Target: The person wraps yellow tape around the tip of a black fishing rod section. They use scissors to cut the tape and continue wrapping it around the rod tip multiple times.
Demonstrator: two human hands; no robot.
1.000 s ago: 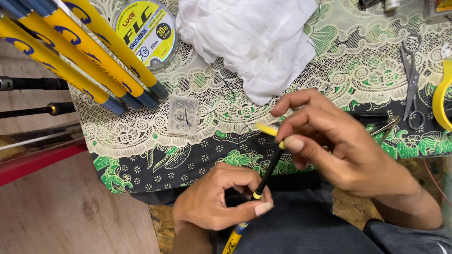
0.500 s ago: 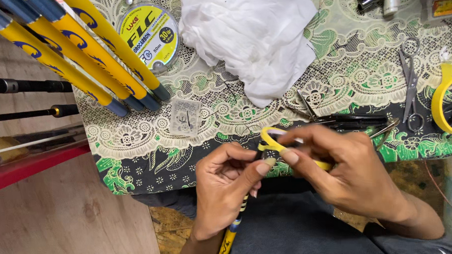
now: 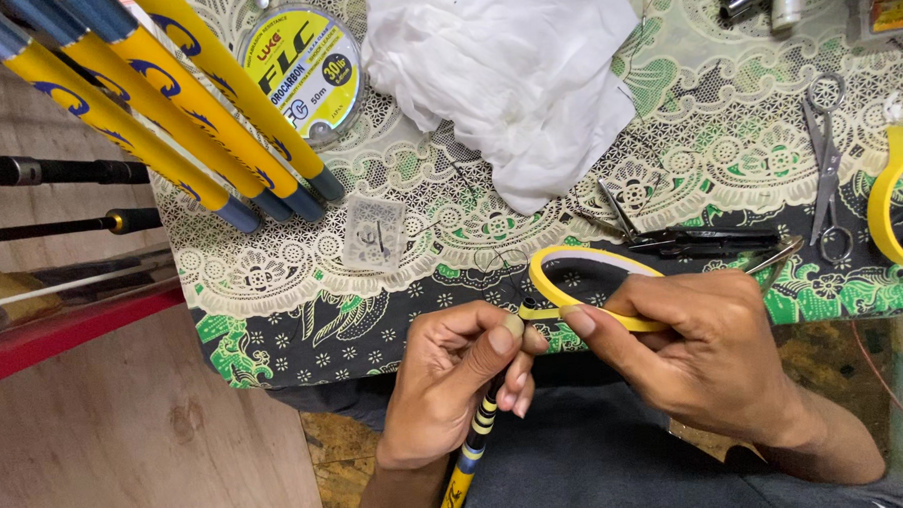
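Note:
My left hand (image 3: 456, 384) grips the thin tip of a black and yellow fishing rod (image 3: 475, 445), which runs down past my lap. My right hand (image 3: 695, 351) holds a thin roll of yellow tape (image 3: 572, 270), its loose end laid on the rod tip right by my left thumb. Both hands meet just in front of the table's near edge, over the patterned green, black and white cloth (image 3: 274, 320).
Several yellow and blue rod sections (image 3: 166, 114) lie at the upper left beside a round line spool (image 3: 300, 64). A white rag (image 3: 515, 71), a small clear bag (image 3: 375, 232), pliers (image 3: 691, 239), scissors (image 3: 826, 161) and another yellow tape roll (image 3: 890, 209) rest on the cloth.
My right hand has pulled the tape roll further out, so the yellow ring now shows fully above my fingers. My left hand has risen along the rod to its tip.

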